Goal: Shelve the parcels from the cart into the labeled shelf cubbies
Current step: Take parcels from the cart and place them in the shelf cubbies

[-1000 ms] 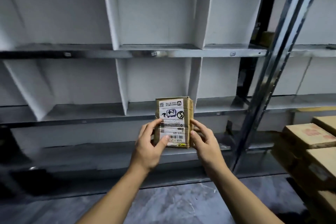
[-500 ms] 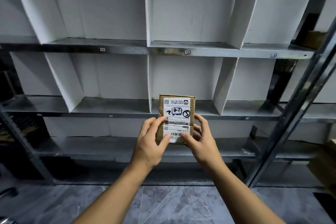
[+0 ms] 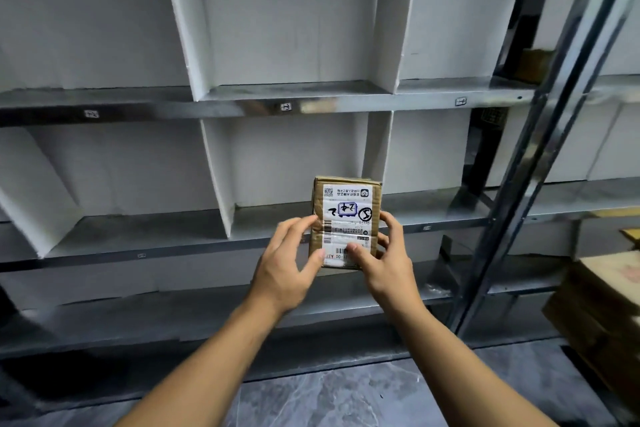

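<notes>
A small brown cardboard parcel (image 3: 346, 218) with a white shipping label and handwritten black marks stands upright in front of me. My left hand (image 3: 289, 260) grips its left edge, thumb on the label. My right hand (image 3: 384, 258) holds its right side, thumb pressed near the barcode. The parcel hovers before the front edge of the middle shelf (image 3: 145, 246), level with the cubby (image 3: 294, 163) between two white dividers. Small labels (image 3: 285, 107) sit on the shelf edges.
White dividers (image 3: 216, 177) split the grey metal shelves into cubbies that show no parcels. A slanted metal upright (image 3: 540, 156) stands at the right. Stacked cardboard boxes (image 3: 602, 302) sit at the lower right. A brown box (image 3: 535, 64) lies behind the upright. Grey marble floor (image 3: 329, 399) lies below.
The view has swung: the shelf unit now sits further left and closer, and the boxes at the right have come back into sight. Both hands still hold the parcel upright.
</notes>
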{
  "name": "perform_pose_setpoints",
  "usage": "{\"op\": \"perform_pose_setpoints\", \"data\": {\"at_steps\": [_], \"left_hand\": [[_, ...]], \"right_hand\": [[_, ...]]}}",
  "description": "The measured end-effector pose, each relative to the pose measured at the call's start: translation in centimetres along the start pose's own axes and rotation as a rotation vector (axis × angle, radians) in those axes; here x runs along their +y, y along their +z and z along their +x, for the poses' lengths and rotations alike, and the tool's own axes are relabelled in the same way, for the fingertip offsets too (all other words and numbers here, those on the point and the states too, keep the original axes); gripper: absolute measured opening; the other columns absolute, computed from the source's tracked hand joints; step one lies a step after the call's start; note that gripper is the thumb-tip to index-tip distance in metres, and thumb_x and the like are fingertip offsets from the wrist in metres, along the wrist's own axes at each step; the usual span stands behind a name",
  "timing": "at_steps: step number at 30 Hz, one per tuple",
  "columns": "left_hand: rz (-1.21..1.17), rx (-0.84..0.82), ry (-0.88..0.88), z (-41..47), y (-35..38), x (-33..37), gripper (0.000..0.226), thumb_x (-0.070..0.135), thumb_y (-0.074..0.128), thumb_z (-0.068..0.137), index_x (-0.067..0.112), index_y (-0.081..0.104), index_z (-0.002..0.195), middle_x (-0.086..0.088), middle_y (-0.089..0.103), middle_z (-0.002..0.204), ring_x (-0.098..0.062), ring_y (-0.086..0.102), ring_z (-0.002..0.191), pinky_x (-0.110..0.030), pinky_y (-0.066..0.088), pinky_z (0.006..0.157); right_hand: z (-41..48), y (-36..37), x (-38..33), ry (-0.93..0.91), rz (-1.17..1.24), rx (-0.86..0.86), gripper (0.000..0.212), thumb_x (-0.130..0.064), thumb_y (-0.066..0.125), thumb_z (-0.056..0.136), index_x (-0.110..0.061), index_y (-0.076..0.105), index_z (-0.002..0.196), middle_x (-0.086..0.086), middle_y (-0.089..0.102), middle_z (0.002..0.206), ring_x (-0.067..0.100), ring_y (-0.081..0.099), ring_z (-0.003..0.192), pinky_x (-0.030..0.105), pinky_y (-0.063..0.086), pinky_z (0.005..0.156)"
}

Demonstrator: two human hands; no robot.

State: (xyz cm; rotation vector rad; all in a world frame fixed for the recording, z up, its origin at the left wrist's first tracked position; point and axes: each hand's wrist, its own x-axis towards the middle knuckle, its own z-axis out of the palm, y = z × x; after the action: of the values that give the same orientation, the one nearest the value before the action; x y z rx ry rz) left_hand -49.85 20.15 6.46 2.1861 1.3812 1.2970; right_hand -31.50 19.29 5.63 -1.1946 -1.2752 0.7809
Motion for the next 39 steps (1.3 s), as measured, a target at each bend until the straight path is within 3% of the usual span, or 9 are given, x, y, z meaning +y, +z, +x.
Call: {"op": "perform_pose_setpoints", "data": {"at_steps": [4,6,11,16,21,25,29,36,39], "left_hand": [[0.111,-0.066,0.03,4.8,3.6,0.6,0.046,0.031,0.062,0.091,0.024,0.05,0.135,0.009,0.049,0.131,-0.01,0.046,0.118,-0.032,0.043,0.097],[0.225,-0.137,0.069,6.9,5.5,0.8,0.047,0.035,0.06,0.091,0.022,0.05,0.135,0.004,0.052,0.131,-0.015,0.047,0.118,-0.038,0.043,0.1],[0.533,-0.276,0.128,10.5,9.6,0.9,0.051,0.05,0.049,0.092,0.028,0.044,0.137,0.007,0.049,0.133,-0.016,0.045,0.119,-0.036,0.039,0.098],[0.651,-0.33,0.116,12.8,12.3,0.9,0.055,0.052,0.043,0.093,0.029,0.037,0.142,0.008,0.045,0.137,-0.017,0.042,0.123,-0.035,0.036,0.101],[0.638,-0.359,0.102,13.9,14.6,0.7,0.053,0.049,0.044,0.093,0.028,0.038,0.141,0.006,0.046,0.135,-0.018,0.043,0.121,-0.036,0.036,0.1],[0.608,-0.393,0.095,14.3,16.5,-0.1,0.051,0.048,0.045,0.093,0.028,0.039,0.14,0.006,0.047,0.134,-0.018,0.044,0.119,-0.036,0.036,0.099],[0.577,-0.419,0.107,15.7,18.3,-1.5,0.052,0.048,0.044,0.094,0.028,0.037,0.141,0.007,0.046,0.135,-0.017,0.043,0.12,-0.035,0.036,0.1],[0.527,-0.433,0.123,19.1,21.4,-4.0,0.052,0.045,0.047,0.093,0.026,0.04,0.141,0.006,0.048,0.133,-0.018,0.045,0.118,-0.035,0.036,0.098],[0.518,-0.434,0.11,20.2,22.6,-4.9,0.051,0.043,0.048,0.093,0.024,0.042,0.14,0.004,0.049,0.133,-0.02,0.045,0.118,-0.037,0.036,0.097]], "right_hand": [[3.9,-5.2,1.5,0.002,-0.075,0.064,0.063,-0.026,0.073,0.09,-0.068,0.034,0.115,-0.02,0.063,0.109,0.002,0.065,0.102,0.037,0.056,0.095],[5.9,-7.8,2.6,0.01,-0.093,0.085,0.061,-0.025,0.073,0.09,-0.061,0.036,0.122,-0.018,0.064,0.111,0.001,0.066,0.101,0.035,0.056,0.094],[9.8,-12.7,5.1,0.029,-0.156,0.096,0.061,-0.027,0.073,0.089,-0.053,0.035,0.129,-0.021,0.063,0.111,-0.001,0.065,0.1,0.03,0.053,0.092],[11.8,-15.1,7.4,0.062,-0.184,0.101,0.062,-0.029,0.073,0.089,-0.06,0.034,0.124,-0.022,0.064,0.108,-0.009,0.064,0.096,0.02,0.049,0.083],[13.0,-16.3,10.0,0.116,-0.178,0.103,0.061,-0.027,0.073,0.09,-0.056,0.034,0.128,-0.022,0.063,0.11,-0.016,0.059,0.099,0.026,0.052,0.088],[13.8,-17.1,12.0,0.162,-0.172,0.111,0.06,-0.025,0.072,0.09,-0.052,0.037,0.13,-0.016,0.064,0.117,-0.002,0.061,0.108,0.039,0.054,0.097],[15.9,-17.4,13.2,0.181,-0.19,0.129,0.062,-0.027,0.074,0.089,-0.049,0.038,0.133,-0.01,0.065,0.12,0.006,0.062,0.11,0.046,0.055,0.096],[21.4,-17.2,14.7,0.192,-0.242,0.156,0.064,-0.027,0.073,0.089,-0.048,0.035,0.136,-0.011,0.063,0.12,0.012,0.063,0.11,0.043,0.052,0.1],[23.6,-17.4,16.1,0.196,-0.236,0.157,0.062,-0.026,0.072,0.09,-0.043,0.036,0.137,-0.008,0.062,0.118,0.001,0.062,0.104,0.033,0.051,0.094]]}}
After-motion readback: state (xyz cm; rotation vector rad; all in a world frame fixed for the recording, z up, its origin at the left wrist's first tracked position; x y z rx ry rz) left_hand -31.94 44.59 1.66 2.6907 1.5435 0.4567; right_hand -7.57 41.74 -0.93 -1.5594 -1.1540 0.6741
